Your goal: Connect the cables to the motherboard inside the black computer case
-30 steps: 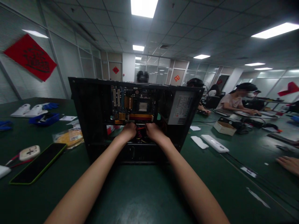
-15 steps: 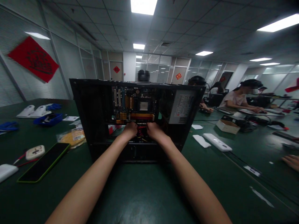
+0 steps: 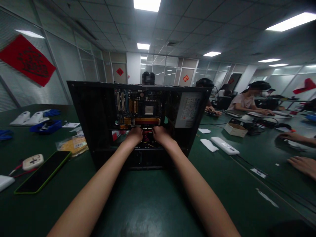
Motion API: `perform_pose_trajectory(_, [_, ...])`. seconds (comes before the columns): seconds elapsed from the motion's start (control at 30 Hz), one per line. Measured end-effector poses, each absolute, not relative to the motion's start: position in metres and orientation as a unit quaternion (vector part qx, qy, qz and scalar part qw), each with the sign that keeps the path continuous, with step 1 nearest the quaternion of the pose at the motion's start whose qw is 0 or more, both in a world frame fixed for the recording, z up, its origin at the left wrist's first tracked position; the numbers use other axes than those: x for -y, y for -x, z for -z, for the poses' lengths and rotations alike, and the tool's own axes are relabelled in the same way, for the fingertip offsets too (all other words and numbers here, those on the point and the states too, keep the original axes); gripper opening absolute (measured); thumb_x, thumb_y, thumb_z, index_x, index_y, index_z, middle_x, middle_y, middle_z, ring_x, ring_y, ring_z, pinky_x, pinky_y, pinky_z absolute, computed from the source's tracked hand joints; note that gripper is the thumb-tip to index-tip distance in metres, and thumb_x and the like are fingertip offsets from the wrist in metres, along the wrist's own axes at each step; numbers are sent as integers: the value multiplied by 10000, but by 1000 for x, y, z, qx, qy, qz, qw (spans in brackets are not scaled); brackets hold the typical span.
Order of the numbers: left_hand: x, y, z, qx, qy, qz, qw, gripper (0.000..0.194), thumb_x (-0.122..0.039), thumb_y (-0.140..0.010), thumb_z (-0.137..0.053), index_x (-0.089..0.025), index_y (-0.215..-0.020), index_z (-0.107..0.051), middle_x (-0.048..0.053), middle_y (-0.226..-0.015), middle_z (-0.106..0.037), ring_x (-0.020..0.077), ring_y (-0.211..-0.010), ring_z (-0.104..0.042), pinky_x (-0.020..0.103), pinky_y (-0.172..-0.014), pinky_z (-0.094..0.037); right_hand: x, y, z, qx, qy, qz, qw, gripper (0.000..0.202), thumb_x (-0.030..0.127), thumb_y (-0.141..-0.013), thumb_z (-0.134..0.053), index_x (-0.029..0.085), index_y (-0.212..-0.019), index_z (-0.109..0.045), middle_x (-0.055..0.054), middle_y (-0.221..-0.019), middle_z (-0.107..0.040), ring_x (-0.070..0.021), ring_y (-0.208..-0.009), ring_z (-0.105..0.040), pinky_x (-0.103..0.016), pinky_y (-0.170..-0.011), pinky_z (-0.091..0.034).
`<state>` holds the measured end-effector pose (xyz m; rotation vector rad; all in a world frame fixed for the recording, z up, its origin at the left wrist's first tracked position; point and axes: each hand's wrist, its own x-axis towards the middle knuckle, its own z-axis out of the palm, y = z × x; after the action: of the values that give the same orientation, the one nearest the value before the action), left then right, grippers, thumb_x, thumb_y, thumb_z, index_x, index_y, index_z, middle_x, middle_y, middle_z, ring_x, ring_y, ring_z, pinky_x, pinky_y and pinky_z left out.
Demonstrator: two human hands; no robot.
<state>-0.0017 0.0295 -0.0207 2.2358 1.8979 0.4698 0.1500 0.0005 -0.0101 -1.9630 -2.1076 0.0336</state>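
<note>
An open black computer case [image 3: 79,108] stands upright on the green table, its inside facing me. In it are a motherboard [image 3: 154,98] with a square processor socket [image 3: 148,110], yellow and red memory slots [image 3: 147,120], and a power supply [image 3: 188,110] at upper right. Both arms reach into the lower middle of the case. My left hand [image 3: 135,135] is closed just below the left end of the memory slots. Level with it, near their right end, my right hand [image 3: 161,134] is closed too. Thin cables [image 3: 147,136] show between them. My fingertips are hidden, so what they grip is unclear.
Left of the case lie a phone [image 3: 43,172], a bagged yellow item [image 3: 72,146] and a blue tray [image 3: 45,126]. On the right are a white power strip [image 3: 225,145] and an open cardboard box [image 3: 235,130]. Another person's hands [image 3: 302,164] rest at the right edge.
The view has shifted slightly, and the scene sits a little further left. Both my hands stay closed at the same place in the case. More of another person's hands shows at right.
</note>
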Motion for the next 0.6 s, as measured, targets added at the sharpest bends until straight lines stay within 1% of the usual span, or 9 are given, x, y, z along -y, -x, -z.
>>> perform_pose_trajectory(0.13, [-23, 2, 16, -628, -756, -166, 76, 366, -265, -968, -398, -159, -1062, -735, 177, -1144, -710, 265, -1082, -667, 322, -886, -496, 0, -150, 11, 721, 679, -10, 138, 325, 264, -1010, -425, 165, -1118, -715, -165, -1100, -708, -257, -1016, -681, -294, -795, -487])
perform_pose_trajectory(0.3, [-18, 5, 16, -621, -760, -180, 66, 330, -263, -959, -425, -167, -1065, -723, 152, -1117, -720, 254, -1085, -664, 307, -888, -496, 4, -151, 12, 727, 668, -1, 157, 339, 281, -1023, -417, 157, -1119, -718, -165, -1080, -713, -240, -1020, -679, -276, -817, -478])
perform_pose_trajectory(0.47, [-6, 6, 14, -610, -773, -174, 24, 328, -254, -960, -419, -149, -1113, -690, 166, -1144, -704, 270, -1056, -670, 333, -880, -506, 14, -149, 10, 736, 662, 15, 142, 343, 272, -1023, -409, 148, -1100, -719, -165, -1057, -713, -237, -971, -690, -272, -783, -487])
perform_pose_trajectory(0.6, [5, 4, 10, -612, -777, -148, -16, 352, -248, -981, -362, -129, -1073, -680, 185, -1059, -712, 288, -983, -690, 354, -827, -517, 38, -147, -11, 756, 642, 58, 110, 315, 247, -1011, -426, 137, -1041, -720, -166, -1004, -715, -257, -891, -701, -293, -736, -492])
